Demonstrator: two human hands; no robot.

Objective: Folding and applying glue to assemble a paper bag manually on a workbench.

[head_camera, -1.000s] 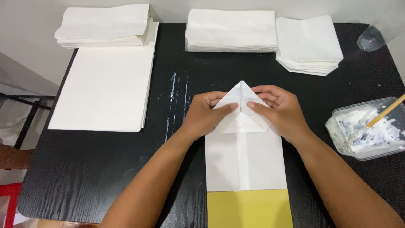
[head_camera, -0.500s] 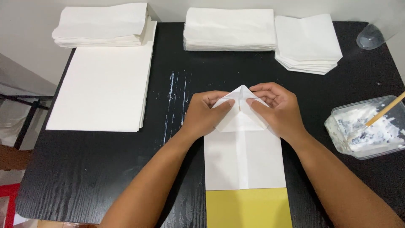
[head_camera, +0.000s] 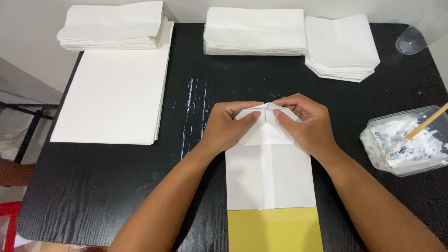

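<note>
Both hands work the top end of a white paper bag (head_camera: 269,175) lying flat on the black bench (head_camera: 116,186), near its front-centre. The left hand (head_camera: 228,127) and right hand (head_camera: 308,123) sit side by side w/ fingertips almost meeting over the bag's top edge. Each hand presses down a folded corner flap, so the top forms a low point w/ a centre seam between the two thumbs. Left grip: fingers curled, thumb flat on the left flap, pinching paper. Right grip: same, fingers bent over the right flap, thumb on the fold. Both are closed on the bag, not wide open.

Under the bag's lower end lies a yellow sheet (head_camera: 274,229), running off the bottom edge of view (its full length can't be told).

To the left, well apart from the hands, lies a big stack of flat white sheets (head_camera: 116,93), w/ a folded pile (head_camera: 112,25) at its far end. At the far edge, centre, sits another white pile (head_camera: 254,30), and just beside it on the right a pile of pointed-end bags (head_camera: 340,46). A clear cup (head_camera: 410,42) lies at the far right corner. Right of the hands, a clear tub (head_camera: 406,144) holds white paste, w/ a wooden stick (head_camera: 427,123) leaning in it. White smears (head_camera: 193,107) streak the bench left of the hands.
</note>
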